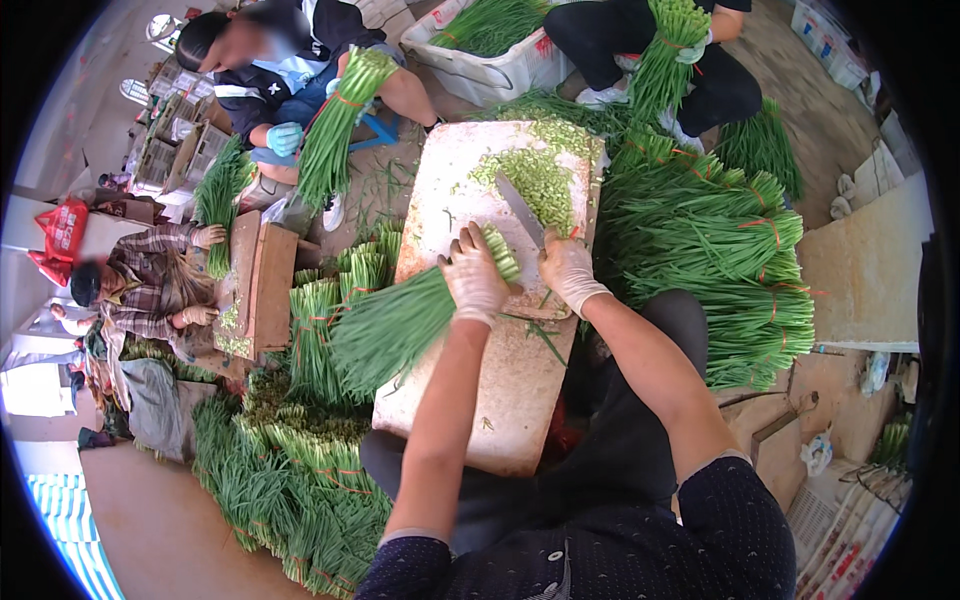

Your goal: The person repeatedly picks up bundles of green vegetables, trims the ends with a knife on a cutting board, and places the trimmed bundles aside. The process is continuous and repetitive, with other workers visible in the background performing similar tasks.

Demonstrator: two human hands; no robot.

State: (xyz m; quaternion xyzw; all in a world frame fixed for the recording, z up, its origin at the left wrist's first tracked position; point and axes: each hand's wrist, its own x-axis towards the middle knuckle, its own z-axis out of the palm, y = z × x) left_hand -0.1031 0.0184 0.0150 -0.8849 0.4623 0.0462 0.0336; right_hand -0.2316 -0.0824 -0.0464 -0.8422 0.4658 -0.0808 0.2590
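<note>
My left hand [474, 276], in a pale glove, grips a bundle of garlic chives [405, 322] lying slantwise over the cutting board [435, 202]. The bundle's pale cut ends face up and to the right; its green leaves trail to the lower left. Gloved too, my right hand [567, 266] is closed around a knife, whose handle it mostly hides. The knife's blade [517, 208] points away from me, up and to the left. Chopped pale stem pieces [536, 172] are heaped around and beyond the blade.
Tied chive bundles [712, 262] are piled right of the board. More bundles [300, 457] stand at the left. Beyond sit two people holding chives [337, 127] [664, 67], near a white crate [487, 67]. A third person works at a wooden block [259, 277] on the left.
</note>
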